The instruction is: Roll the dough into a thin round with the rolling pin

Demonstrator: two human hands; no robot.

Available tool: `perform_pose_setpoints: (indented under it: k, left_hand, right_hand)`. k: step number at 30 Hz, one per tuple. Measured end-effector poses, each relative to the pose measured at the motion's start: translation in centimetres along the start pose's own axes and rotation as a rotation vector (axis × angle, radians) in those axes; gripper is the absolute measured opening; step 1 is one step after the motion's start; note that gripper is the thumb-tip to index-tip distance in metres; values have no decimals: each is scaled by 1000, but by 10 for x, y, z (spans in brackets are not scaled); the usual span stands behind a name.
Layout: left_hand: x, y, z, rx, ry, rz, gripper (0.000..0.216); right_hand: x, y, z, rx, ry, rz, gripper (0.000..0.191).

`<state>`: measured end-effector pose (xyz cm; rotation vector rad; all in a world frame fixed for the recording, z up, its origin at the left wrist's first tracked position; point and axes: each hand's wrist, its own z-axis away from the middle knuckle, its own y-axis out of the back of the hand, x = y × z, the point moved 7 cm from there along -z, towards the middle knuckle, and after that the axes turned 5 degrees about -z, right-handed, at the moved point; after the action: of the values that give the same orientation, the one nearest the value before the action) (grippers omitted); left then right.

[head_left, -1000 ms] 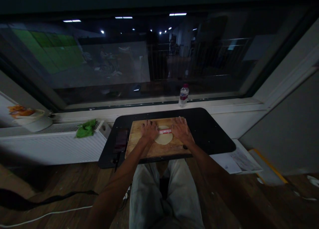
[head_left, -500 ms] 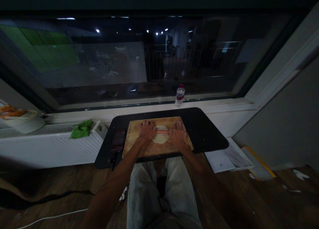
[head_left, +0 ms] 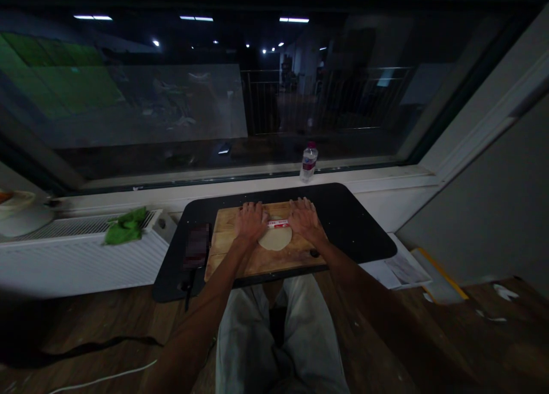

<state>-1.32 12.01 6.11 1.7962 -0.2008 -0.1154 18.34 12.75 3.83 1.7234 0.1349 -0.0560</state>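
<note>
Pressing down from above, our left hand (head_left: 251, 221) at ten o'clock and right hand (head_left: 304, 219) at two lie palm-down, fingers stretched wide, over the ends of a narrow red-and-white rod (head_left: 278, 224). It crosses the twelve-o'clock part of a pale, round, flat dough-like sheet (head_left: 274, 241), near the middle of a rectangular brown wooden board (head_left: 266, 261). We judge the rod light and stiff, best held at both ends; the sheet seems soft, easily torn, best lifted by its free six-o'clock edge.

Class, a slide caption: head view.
Red-and-white bar between left hand and right hand, across round, pale dough on a rectangular wooden board.
</note>
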Motion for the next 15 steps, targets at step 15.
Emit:
perform_pose_setpoints:
  k: [15]
  left_hand:
    - [-5, -1, -14, -64, 67, -29, 55]
  right_hand:
    - [-1, -5, -22, -127, 9, -2, 68]
